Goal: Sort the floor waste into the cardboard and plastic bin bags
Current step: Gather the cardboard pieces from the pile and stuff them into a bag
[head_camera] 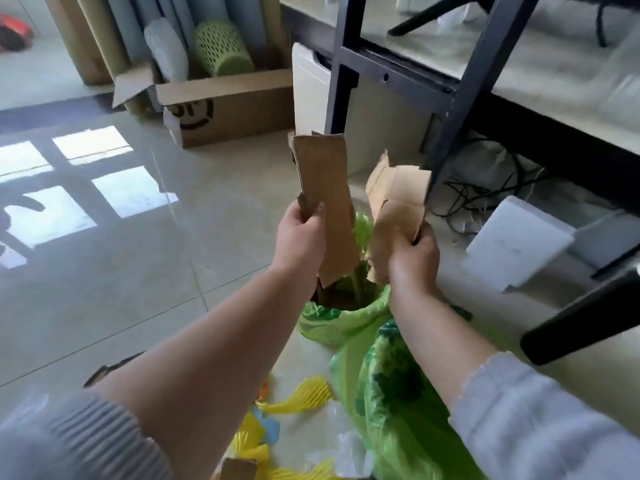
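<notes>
Lower ends of tall brown cardboard strip [325,199] and torn brown cardboard piece [394,220] hidden inside green plastic bin bag [332,323]. Small brown cardboard scrap [239,470] cut off at bottom edge. Red object [14,31] upper left: blurred, cropped, unidentifiable.

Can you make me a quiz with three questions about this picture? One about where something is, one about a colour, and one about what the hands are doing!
1. Where do the bottom ends of the two cardboard pieces point?
A. Into the open bag mouth
B. Onto the shelf
C. Into the big box by the wall

2. What colour is the bag under the hands?
A. Black
B. Green
C. Red

3. What are the hands doing?
A. Both empty
B. Only one holds something
C. Each holds a piece of cardboard

Answers:
1 A: the long cardboard strip and the torn cardboard piece reach down into the bag mouth.
2 B: the bag is bright green.
3 C: the left hand has its grip on the strip, the right hand on the torn piece.
</notes>
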Demonstrator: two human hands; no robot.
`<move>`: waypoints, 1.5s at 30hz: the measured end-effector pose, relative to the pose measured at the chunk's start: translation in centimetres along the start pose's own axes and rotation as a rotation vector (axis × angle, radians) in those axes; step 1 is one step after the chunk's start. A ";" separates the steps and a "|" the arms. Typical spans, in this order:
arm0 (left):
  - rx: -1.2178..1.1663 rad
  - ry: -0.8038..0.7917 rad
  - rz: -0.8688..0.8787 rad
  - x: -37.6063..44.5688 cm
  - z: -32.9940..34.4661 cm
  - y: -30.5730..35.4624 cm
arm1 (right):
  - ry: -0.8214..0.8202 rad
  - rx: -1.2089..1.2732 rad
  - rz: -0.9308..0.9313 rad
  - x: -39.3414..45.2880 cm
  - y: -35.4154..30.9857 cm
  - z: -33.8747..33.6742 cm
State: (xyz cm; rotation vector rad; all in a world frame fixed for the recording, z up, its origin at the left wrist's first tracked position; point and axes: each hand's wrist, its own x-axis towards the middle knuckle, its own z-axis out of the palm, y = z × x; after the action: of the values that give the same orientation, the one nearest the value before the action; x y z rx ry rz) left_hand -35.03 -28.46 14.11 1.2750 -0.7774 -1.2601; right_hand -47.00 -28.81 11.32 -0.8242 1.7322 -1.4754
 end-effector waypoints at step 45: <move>0.846 0.486 -0.532 -11.5 -39.8 -18.0 | -1.166 -1.254 -0.013 -20.6 21.2 2.0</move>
State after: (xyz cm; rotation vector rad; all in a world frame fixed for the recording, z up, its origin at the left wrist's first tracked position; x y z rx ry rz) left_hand -4.13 -4.66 -8.59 2.4907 -0.6404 -0.9454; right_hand -34.51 -9.68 -7.60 -1.7775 1.4470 0.4019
